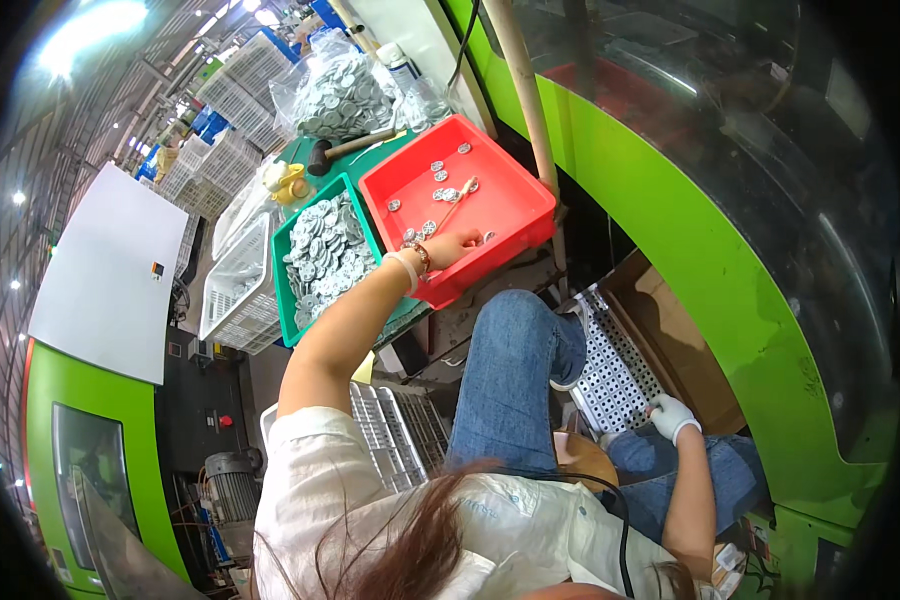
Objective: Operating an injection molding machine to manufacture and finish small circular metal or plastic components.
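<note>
My left hand [454, 246], bare with a bracelet and a pale band at the wrist, reaches into the red tray [510, 195] near its front side. Its fingers curl downward; a small round silver disc [488, 237] lies by the fingertips, and anything between them is hidden. Several more spoked discs [440, 175] are scattered over the tray floor, with a thin stick [457, 208] among them. In a white glove, my right hand [673, 415] is low over my leg beside a white perforated crate [610, 365]. Its fingers are curled; what they hold cannot be made out.
Left of the red tray, a green tray [281, 270] is heaped with discs. Behind lie a black-headed hammer [355, 148] and a clear bag of discs [340, 95]. A white basket [232, 300] stands at the far left. A green machine [690, 230] borders the right.
</note>
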Demonstrator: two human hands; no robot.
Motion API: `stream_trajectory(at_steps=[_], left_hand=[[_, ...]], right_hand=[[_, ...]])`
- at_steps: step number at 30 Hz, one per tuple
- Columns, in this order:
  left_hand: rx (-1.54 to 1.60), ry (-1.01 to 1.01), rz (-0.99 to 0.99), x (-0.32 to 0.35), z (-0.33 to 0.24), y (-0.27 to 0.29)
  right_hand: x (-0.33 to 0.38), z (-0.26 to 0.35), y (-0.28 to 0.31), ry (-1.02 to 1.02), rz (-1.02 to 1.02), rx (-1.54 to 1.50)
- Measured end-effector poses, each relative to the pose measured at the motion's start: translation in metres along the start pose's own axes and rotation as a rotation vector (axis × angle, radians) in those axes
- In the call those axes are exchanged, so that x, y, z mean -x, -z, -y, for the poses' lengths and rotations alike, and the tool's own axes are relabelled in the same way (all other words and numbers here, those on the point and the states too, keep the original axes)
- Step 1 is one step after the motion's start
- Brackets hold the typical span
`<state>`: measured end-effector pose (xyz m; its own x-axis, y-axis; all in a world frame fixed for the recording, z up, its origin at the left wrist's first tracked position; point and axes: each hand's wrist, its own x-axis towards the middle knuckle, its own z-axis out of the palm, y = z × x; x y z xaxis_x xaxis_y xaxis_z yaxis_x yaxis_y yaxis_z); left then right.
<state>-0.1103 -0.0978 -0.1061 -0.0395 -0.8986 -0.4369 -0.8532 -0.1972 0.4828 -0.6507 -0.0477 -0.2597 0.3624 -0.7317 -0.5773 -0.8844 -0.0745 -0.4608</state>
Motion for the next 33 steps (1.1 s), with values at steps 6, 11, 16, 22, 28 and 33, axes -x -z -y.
stream_trajectory(at_steps=[6,11,16,22,28,33], left_hand=[[0.050,-0.015,-0.033,-0.001,-0.003,-0.002],[0.061,0.131,0.041,0.008,-0.014,0.004],[0.093,0.228,0.030,0.012,-0.025,0.011],[-0.041,0.141,0.071,0.011,-0.039,0.009],[-0.013,0.320,0.229,0.018,-0.037,0.015],[-0.043,0.172,0.104,0.019,-0.020,0.009]], right_hand=[[0.000,0.001,0.002,-0.019,0.022,-0.001],[0.003,0.004,0.006,-0.051,0.051,-0.014],[0.004,0.003,0.004,-0.014,-0.004,-0.005],[-0.002,-0.004,-0.002,-0.020,-0.019,-0.025],[-0.001,-0.008,-0.002,-0.029,-0.019,-0.018],[0.002,-0.005,0.001,-0.018,-0.024,-0.014]])
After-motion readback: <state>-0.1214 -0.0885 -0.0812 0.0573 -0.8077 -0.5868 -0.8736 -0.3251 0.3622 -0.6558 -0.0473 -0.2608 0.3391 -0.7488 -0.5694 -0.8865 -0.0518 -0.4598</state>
